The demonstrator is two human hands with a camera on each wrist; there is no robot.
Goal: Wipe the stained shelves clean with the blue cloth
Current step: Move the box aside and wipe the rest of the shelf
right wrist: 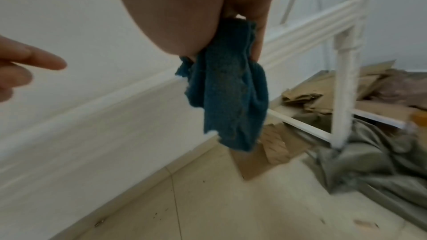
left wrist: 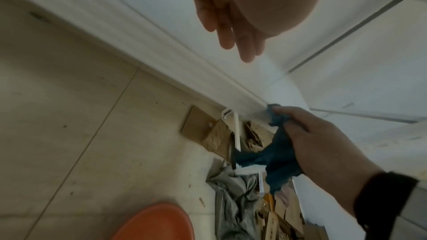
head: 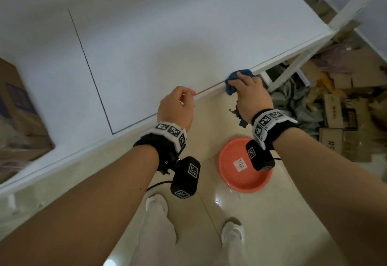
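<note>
The white shelf (head: 167,35) fills the upper part of the head view, its front edge running diagonally. My right hand (head: 249,90) grips the blue cloth (head: 231,86) and presses it against that front edge near the shelf's right end. The cloth's loose end (right wrist: 231,98) hangs below the palm in the right wrist view. My left hand (head: 182,100) hovers at the edge a little to the left, holding nothing. Its fingers (left wrist: 231,34) hang relaxed in the left wrist view, which also shows the right hand (left wrist: 318,138) bunching the cloth (left wrist: 277,156).
An orange basin (head: 245,167) stands on the tiled floor below my right wrist. A cardboard box (head: 16,115) sits on the shelf at the far left. Flattened cardboard (head: 345,119) and grey fabric (head: 301,102) lie under the shelf's right end, by its white leg (right wrist: 344,79).
</note>
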